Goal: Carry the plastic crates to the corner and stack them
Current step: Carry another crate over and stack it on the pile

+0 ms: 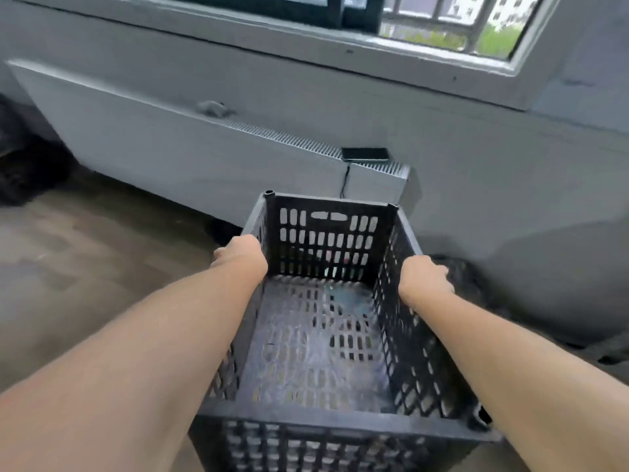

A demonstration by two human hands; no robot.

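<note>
We see the left hand (240, 255) curled over the top edge of the crate's left wall, fingers wrapped to the outside and out of sight, so it grips the rim. The right hand (423, 275) does the same on the right wall, fingers folded over the outer side, clamped on that rim. Both bare forearms run from the near corners of the frame to the crate.

The black plastic crate (326, 338) sits between the hands, centre and near, open top facing us, and it has nothing inside. Its walls and floor are slotted lattice; the far wall has a handle slot near its top. Small round posts stand at its corners, one at the far left and one at the near right. We cannot tell whether it is lifted or resting on the floor.

Beyond the crate, a long white radiator (190, 144) runs along the far wall, with a grille along its top. A dark flat device (365, 154) lies on that grille at the right end, a thin cable (344, 180) hanging from it. Above is a window (452, 25) with bars outside. The floor (85, 253) on the left is brownish. A dark blurred mass (459, 277) sits just right of the crate; we cannot tell what it is.
</note>
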